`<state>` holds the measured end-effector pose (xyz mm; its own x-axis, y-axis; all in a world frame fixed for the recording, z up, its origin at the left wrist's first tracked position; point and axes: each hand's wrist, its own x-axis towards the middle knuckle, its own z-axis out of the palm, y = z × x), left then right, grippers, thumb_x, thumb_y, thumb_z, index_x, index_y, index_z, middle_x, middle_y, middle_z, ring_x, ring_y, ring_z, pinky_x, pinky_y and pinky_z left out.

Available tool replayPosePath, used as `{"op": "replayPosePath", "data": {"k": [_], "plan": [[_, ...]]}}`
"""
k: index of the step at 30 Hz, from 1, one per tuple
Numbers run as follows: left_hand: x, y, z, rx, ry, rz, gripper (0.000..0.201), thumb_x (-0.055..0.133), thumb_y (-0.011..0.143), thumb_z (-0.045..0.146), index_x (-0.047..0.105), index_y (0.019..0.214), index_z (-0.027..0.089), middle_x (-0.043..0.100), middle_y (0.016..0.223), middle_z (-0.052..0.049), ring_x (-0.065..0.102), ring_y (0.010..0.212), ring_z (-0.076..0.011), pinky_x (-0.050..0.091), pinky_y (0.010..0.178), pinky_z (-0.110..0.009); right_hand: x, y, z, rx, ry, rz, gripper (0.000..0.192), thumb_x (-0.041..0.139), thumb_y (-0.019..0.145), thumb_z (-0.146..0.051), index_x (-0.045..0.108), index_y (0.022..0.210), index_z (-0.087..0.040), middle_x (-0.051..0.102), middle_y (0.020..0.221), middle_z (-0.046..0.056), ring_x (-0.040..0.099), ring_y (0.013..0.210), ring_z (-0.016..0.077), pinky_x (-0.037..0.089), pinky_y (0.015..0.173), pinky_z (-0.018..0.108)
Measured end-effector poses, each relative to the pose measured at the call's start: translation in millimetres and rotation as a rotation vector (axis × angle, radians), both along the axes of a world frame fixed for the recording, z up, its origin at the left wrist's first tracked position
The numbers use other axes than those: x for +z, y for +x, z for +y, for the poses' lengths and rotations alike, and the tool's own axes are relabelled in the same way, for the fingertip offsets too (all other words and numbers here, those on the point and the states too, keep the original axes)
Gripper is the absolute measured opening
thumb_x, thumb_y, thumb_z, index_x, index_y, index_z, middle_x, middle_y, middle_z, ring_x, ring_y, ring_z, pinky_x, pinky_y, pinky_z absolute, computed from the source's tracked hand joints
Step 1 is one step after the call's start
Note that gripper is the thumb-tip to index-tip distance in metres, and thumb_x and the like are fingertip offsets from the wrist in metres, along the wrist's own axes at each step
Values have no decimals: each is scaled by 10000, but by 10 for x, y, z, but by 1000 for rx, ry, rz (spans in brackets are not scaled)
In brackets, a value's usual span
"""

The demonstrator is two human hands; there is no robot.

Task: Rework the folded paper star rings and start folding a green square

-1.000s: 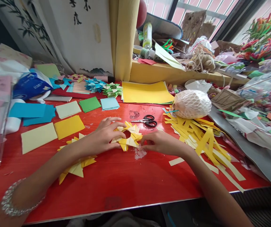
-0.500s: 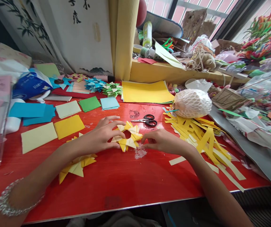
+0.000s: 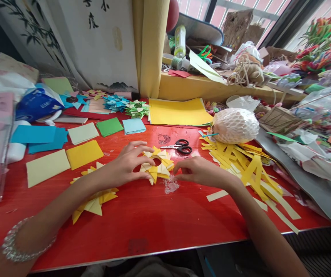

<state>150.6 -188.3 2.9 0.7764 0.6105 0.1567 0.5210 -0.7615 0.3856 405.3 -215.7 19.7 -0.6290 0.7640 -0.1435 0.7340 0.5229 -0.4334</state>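
A ring-shaped star folded from yellow and cream paper [image 3: 159,166] lies on the red table [image 3: 142,223]. My left hand [image 3: 126,164] grips its left side, thumb under the near edge and fingers curled over the far edge. My right hand [image 3: 200,172] pinches the star's right edge with its fingertips. A second yellow and cream star [image 3: 96,200] lies flat under my left forearm. A small scrap of clear tape [image 3: 170,186] sits just in front of the held star.
Black scissors [image 3: 179,147] lie just beyond the star. A heap of yellow paper strips [image 3: 246,165] and a white foam-netted ball [image 3: 234,125] are at the right. Coloured paper squares [image 3: 83,154] lie at the left, yellow sheets [image 3: 178,112] behind. Clutter crowds the shelf and right edge.
The star has been turned and lifted slightly between both hands. My left fingers spread wider over its far edge. My right hand has stayed at the right edge.
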Motion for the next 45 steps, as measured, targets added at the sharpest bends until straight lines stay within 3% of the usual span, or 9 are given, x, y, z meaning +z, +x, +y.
{"op": "replayPosePath", "data": {"k": [5, 12, 19, 23, 32, 36, 38, 41, 45], "plan": [[-14, -14, -12, -1, 1, 68, 379, 518, 772, 495, 533, 1098, 302, 345, 1308, -38, 178, 1234, -294, 246, 966, -498, 7, 17, 17, -35, 19, -4, 252, 482, 837, -435, 614, 882, -225, 584, 683, -10, 471, 578, 104, 294, 520, 214], [-25, 1, -5, -16, 15, 44, 207, 518, 801, 397, 586, 954, 276, 367, 1299, -12, 167, 1247, -272, 234, 981, -474, 30, -6, 14, -83, 88, -25, 217, 497, 834, -406, 613, 849, -223, 566, 664, -15, 457, 567, 95, 277, 502, 208], [-21, -24, 10, -34, 19, 69, 272, 528, 784, 441, 574, 1013, 301, 360, 1304, -16, 168, 1243, -284, 249, 966, -489, 29, 7, 21, -78, 91, -35, 214, 490, 837, -403, 608, 860, -227, 575, 662, -14, 464, 569, 98, 280, 501, 211], [-29, -26, 13, -40, 39, 67, 221, 497, 816, 405, 583, 988, 296, 378, 1289, -10, 179, 1239, -268, 265, 962, -471, 30, 15, 44, -154, 120, -28, 208, 490, 836, -403, 604, 863, -230, 578, 664, -20, 463, 548, 95, 282, 492, 212], [-49, -14, 21, -38, 54, 34, 188, 511, 818, 359, 594, 962, 272, 383, 1288, -15, 192, 1236, -262, 258, 976, -452, -118, -3, 105, -278, 123, 96, 217, 440, 866, -375, 587, 880, -215, 590, 686, -15, 487, 576, 99, 302, 506, 215], [12, -19, -8, -27, -43, 34, 345, 555, 764, 447, 547, 1078, 307, 340, 1327, -13, 178, 1248, -285, 237, 988, -479, -184, -27, 129, -304, 131, 158, 248, 418, 873, -378, 577, 879, -188, 581, 699, 9, 487, 592, 115, 340, 532, 231], [52, -20, -11, 21, -84, 5, 469, 556, 738, 504, 491, 1157, 303, 330, 1337, -19, 185, 1254, -280, 241, 999, -458, -215, -46, 136, -346, 165, 250, 244, 424, 871, -366, 552, 946, -172, 583, 788, 36, 518, 678, 134, 392, 592, 245], [79, -38, 27, 161, -107, -52, 448, 438, 807, 517, 468, 1174, 263, 402, 1289, -31, 285, 1220, -250, 273, 996, -418, -243, -102, 109, -351, 211, 372, 288, 462, 853, -352, 487, 1087, -186, 545, 1005, 78, 524, 897, 176, 438, 748, 296], [57, -127, 103, 444, -246, -85, 437, 343, 838, 534, 491, 1131, 247, 499, 1207, -43, 443, 1115, -250, 347, 939, -419, -254, -220, 15, -216, 192, 417, 395, 502, 832, -365, 414, 1209, -283, 386, 1284, 47, 365, 1177, 208, 334, 972, 378]]}}
